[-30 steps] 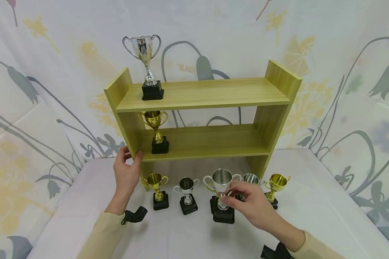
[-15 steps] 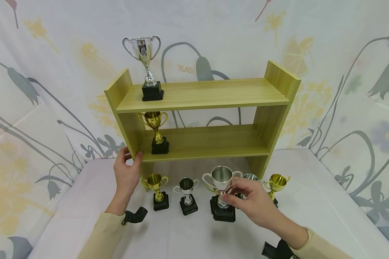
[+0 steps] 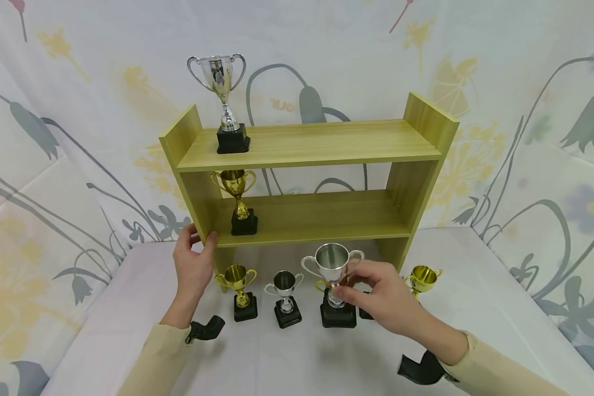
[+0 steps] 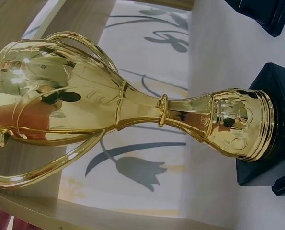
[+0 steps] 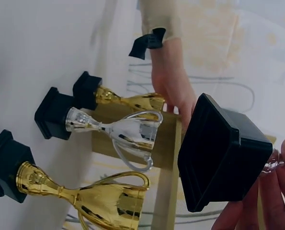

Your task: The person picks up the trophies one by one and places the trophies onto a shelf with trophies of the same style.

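My right hand (image 3: 383,297) pinches a silver trophy cup (image 3: 332,263) by its stem, lifted above the table. In the right wrist view its black base (image 5: 228,158) tilts so that the hollow underside shows. My left hand (image 3: 194,264) grips the left side panel of a wooden shelf (image 3: 302,217), thumb on the middle board's front edge. Near it on the table stands a gold trophy (image 3: 236,278), large in the left wrist view. A smaller silver trophy (image 3: 284,284) stands to its right. The held cup mostly hides another gold trophy (image 3: 320,285).
A tall silver trophy (image 3: 221,82) stands at the top board's left end. Below it a gold trophy (image 3: 237,192) occupies the middle board's left. Another gold trophy (image 3: 422,279) stands at the right on the white-covered table (image 3: 257,363). A patterned cloth (image 3: 534,181) hangs behind.
The right hand has raised the silver trophy slightly and carried it a little left and toward the shelf. The left hand and shelf have stayed in place.
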The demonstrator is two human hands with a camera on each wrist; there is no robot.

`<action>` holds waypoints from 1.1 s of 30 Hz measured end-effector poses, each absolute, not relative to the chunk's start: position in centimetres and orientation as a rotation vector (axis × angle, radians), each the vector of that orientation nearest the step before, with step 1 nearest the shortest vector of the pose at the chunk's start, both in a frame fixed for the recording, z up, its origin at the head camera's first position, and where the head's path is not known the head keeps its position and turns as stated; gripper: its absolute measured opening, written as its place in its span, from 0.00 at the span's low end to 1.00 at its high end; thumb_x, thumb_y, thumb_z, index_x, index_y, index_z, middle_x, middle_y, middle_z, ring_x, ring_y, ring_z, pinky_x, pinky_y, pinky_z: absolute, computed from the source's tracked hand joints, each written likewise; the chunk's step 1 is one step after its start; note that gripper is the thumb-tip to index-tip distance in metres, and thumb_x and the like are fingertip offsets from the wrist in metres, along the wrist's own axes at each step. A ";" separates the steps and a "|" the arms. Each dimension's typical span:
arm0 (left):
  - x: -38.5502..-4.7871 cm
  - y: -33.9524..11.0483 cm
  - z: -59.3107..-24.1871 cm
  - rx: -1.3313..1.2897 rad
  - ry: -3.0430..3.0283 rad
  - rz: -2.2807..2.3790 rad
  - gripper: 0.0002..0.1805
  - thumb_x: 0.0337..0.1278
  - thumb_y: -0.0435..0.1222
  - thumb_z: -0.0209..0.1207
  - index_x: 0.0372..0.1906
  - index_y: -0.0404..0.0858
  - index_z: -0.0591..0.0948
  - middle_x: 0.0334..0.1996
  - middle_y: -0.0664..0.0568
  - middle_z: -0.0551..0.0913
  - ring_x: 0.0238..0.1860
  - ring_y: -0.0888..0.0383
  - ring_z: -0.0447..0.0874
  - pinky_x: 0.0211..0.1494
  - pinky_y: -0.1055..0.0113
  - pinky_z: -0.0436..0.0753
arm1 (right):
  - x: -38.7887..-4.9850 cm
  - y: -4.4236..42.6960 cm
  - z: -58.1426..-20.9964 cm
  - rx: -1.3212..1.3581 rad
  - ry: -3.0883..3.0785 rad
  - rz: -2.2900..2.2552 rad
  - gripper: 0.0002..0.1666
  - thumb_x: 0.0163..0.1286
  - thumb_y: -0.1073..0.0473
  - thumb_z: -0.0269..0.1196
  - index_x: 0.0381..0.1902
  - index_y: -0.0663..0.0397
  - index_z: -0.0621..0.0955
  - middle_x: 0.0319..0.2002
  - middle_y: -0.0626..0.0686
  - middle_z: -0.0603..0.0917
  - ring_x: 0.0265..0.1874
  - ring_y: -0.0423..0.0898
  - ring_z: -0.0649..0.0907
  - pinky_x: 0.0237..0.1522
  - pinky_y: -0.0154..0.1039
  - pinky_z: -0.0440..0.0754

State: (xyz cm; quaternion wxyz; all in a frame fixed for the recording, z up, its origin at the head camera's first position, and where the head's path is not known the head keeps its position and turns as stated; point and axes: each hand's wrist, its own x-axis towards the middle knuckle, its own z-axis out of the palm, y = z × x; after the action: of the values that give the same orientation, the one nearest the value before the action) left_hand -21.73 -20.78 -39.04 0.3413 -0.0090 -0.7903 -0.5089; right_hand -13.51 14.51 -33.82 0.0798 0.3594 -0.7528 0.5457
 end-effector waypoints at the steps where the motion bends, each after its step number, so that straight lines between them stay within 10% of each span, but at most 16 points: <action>1: -21.7 -20.8 -39.0 -0.029 -2.052 -1.327 0.20 0.65 0.33 0.60 0.59 0.31 0.76 0.49 0.40 0.78 0.49 0.49 0.77 0.38 0.82 0.75 | -13.6 14.5 -33.7 1.081 -2.253 1.626 0.08 0.62 0.70 0.69 0.34 0.51 0.85 0.32 0.46 0.83 0.34 0.44 0.80 0.39 0.40 0.83; 33: -21.7 -20.8 -39.0 -0.026 -2.069 -1.324 0.20 0.66 0.34 0.59 0.59 0.31 0.75 0.49 0.40 0.78 0.49 0.50 0.78 0.38 0.81 0.75 | -15.5 14.2 -30.1 1.142 -2.214 1.624 0.09 0.62 0.73 0.67 0.37 0.57 0.85 0.39 0.52 0.87 0.35 0.46 0.83 0.39 0.39 0.83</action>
State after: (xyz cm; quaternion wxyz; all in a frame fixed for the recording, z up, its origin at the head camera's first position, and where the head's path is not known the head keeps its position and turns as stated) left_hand -21.69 -20.80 -39.04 0.3361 -0.0099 -0.7933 -0.5076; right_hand -15.50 14.15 -30.10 0.0838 0.3826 -0.7419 0.5443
